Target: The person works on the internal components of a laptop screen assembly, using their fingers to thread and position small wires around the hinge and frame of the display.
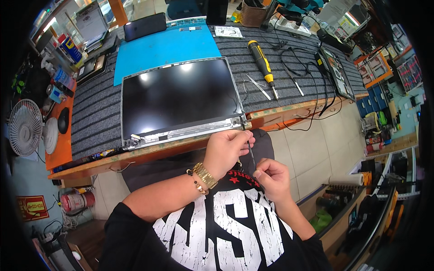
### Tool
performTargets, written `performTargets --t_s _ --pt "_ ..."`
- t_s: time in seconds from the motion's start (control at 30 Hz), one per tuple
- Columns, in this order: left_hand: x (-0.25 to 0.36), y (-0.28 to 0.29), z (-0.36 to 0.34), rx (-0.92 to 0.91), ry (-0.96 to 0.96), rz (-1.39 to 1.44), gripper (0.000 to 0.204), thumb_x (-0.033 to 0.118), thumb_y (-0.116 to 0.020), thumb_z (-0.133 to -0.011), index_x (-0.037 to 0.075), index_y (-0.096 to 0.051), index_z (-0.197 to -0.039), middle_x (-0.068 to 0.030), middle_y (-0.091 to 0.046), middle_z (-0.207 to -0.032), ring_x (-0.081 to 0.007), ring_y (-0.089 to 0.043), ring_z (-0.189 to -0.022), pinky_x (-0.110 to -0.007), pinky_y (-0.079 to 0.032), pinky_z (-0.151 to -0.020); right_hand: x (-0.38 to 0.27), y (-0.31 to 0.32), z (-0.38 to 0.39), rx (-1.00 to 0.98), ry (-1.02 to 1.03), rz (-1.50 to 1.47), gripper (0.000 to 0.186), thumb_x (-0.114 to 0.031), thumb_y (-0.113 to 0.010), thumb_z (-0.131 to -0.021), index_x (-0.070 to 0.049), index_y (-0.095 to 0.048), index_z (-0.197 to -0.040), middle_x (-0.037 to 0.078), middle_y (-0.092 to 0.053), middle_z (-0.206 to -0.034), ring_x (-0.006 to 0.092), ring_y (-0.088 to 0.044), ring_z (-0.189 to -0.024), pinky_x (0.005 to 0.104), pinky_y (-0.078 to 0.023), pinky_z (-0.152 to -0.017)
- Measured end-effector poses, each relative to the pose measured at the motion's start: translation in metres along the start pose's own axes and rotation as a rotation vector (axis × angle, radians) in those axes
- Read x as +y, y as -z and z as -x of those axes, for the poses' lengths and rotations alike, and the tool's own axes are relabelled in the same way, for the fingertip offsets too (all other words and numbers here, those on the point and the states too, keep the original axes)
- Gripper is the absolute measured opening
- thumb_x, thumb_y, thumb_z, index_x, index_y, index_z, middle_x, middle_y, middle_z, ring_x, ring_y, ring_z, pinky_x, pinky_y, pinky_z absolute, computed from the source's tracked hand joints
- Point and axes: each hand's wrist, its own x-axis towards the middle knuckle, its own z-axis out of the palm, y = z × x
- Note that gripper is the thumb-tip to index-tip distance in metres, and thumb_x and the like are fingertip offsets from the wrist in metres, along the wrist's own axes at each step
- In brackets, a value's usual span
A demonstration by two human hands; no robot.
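Observation:
A laptop screen assembly (178, 99) lies face up along the front of the workbench, with bare metal along its lower edge and a hinge (237, 121) at the lower right corner. A thin dark cable or strip (250, 154) runs down from that corner toward my lap. My left hand (233, 145) pinches it just below the bench edge. Lower and to the right, my right hand (272, 179) has curled fingers closed on the same strip, whose far end is hidden.
A blue mat (162, 49) lies behind the screen. Yellow-black screwdriver (261, 61), tweezers (260, 86), hard drive (228, 32) and loose cables (307, 67) are on the striped bench cover, near an opened device (339, 74) at right. A fan (25, 121) and mouse (63, 120) are at left.

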Motion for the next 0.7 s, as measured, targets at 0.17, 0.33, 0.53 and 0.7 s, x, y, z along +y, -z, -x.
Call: performTargets --t_s 0.17,0.33,0.53,0.7 --pt "0.000 0.005 0.001 -0.015 0.009 -0.014 0.032 0.023 -0.069 -0.106 -0.006 -0.076 -0.117 -0.0159 -0.079 -0.111 -0.0224 -0.078 -0.102 -0.035 -0.063 -0.090 0.006 -0.002 -0.014 -0.001 0.041 0.036 0.013 0.008 -0.067 -0.097 0.001 -0.064 -0.086 0.001 -0.062 -0.085 0.0066 -0.054 -0.074 0.0241 -0.043 -0.066" --pt "-0.005 0.012 0.002 -0.049 0.038 -0.067 0.030 0.021 -0.070 -0.106 -0.007 -0.076 -0.116 -0.0147 -0.079 -0.108 -0.0201 -0.078 -0.101 -0.034 -0.064 -0.090 0.007 -0.006 -0.025 0.021 0.065 0.065 0.012 0.007 -0.067 -0.097 0.001 -0.065 -0.087 0.001 -0.061 -0.085 0.0059 -0.053 -0.073 0.0238 -0.043 -0.065" --pt "-0.006 0.017 0.005 -0.097 0.069 -0.146 0.024 0.019 -0.072 -0.105 -0.005 -0.075 -0.107 -0.0100 -0.077 -0.101 -0.0163 -0.076 -0.096 -0.032 -0.065 -0.088 0.005 -0.008 -0.034 0.041 0.069 0.073 0.011 0.005 -0.068 -0.100 0.001 -0.065 -0.089 -0.001 -0.061 -0.085 0.0043 -0.052 -0.073 0.0234 -0.043 -0.065" --pt "-0.009 0.016 0.007 -0.124 0.056 -0.117 0.018 0.014 -0.074 -0.103 -0.004 -0.075 -0.107 -0.0086 -0.077 -0.102 -0.0143 -0.076 -0.092 -0.030 -0.065 -0.087 0.009 -0.005 -0.037 0.019 0.017 0.017 0.008 0.003 -0.068 -0.101 0.002 -0.068 -0.093 0.000 -0.065 -0.087 0.0030 -0.053 -0.074 0.0221 -0.043 -0.066"
